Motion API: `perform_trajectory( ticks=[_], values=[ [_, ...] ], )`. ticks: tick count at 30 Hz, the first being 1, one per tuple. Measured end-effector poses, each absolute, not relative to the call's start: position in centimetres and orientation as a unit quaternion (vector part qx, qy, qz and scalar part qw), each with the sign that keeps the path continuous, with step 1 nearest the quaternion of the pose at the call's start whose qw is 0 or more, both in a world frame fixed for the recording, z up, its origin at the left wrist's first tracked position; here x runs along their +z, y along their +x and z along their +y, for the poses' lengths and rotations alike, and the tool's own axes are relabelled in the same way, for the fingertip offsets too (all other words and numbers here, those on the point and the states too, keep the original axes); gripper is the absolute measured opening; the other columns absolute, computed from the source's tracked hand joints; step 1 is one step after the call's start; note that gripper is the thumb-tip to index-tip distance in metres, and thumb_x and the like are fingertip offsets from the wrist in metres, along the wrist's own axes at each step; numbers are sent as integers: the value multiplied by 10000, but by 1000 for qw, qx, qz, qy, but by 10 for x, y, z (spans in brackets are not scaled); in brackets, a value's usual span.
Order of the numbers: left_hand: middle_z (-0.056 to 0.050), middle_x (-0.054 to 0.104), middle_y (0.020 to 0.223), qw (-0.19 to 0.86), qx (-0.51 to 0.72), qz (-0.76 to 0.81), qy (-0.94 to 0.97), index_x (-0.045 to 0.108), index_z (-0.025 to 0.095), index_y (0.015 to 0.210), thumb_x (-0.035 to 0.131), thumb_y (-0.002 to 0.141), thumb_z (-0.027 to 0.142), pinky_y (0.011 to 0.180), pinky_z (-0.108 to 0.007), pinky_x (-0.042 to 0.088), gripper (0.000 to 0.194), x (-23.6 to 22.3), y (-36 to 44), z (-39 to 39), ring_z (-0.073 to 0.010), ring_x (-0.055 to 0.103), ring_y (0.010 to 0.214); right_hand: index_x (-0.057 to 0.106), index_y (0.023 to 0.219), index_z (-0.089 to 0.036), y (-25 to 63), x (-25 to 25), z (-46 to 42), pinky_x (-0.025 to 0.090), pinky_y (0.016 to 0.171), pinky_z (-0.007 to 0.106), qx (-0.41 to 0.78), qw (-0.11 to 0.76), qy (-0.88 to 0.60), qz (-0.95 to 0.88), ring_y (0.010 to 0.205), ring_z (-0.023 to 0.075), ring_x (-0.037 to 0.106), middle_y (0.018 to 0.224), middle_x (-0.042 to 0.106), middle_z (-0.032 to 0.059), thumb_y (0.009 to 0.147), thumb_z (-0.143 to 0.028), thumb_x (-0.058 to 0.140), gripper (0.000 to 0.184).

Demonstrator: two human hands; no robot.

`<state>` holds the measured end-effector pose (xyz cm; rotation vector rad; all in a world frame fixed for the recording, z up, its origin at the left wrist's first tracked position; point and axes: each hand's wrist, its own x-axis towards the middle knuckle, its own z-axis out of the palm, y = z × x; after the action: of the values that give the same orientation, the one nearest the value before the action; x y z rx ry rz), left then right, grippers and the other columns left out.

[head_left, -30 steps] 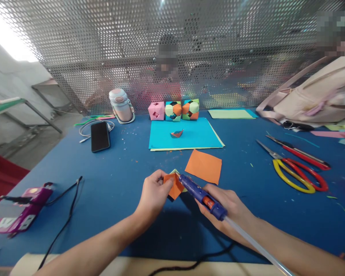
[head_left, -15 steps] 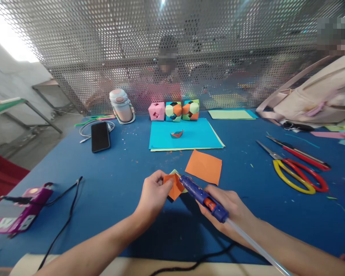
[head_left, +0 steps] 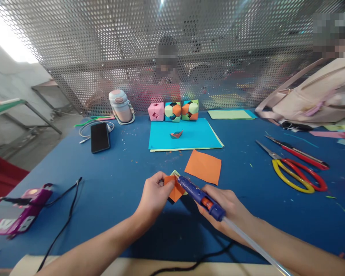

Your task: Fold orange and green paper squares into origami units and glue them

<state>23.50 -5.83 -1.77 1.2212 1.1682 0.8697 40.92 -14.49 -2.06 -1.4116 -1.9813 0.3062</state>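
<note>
At the desk (head_left: 117, 165), we have a folded paper (head_left: 175, 191) in our left grip (head_left: 153, 193) and a glue gun (head_left: 199, 197) in our right grip (head_left: 225, 205). Just beyond these 2 grips lies a loose sheet (head_left: 203, 167); farther ahead, a folded piece (head_left: 176, 134) sits on a paper stack (head_left: 158, 142), 3 paper cubes (head_left: 173, 112) behind. Ahead-left of our left grip lies a phone (head_left: 100, 137); ahead-right of our right grip, scissors (head_left: 278, 168).

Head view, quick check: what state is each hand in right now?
Left hand: closed, pinching the folded orange paper.
Right hand: closed, holding the blue glue gun, nozzle at the paper.
</note>
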Motion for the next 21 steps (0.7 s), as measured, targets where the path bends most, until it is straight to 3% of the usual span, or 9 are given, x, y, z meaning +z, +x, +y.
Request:
perform_trajectory(
  ticks=[21],
  values=[
    [67, 434, 468, 549, 349, 516, 557, 471, 178, 566, 598, 640, 261, 438, -184, 273, 170, -15, 233, -56, -75, 383, 447, 448, 790, -203, 410, -26, -146, 347, 475, 252, 112, 329, -554, -757, 495, 134, 491, 618, 544, -9, 785, -145, 456, 59]
  ],
)
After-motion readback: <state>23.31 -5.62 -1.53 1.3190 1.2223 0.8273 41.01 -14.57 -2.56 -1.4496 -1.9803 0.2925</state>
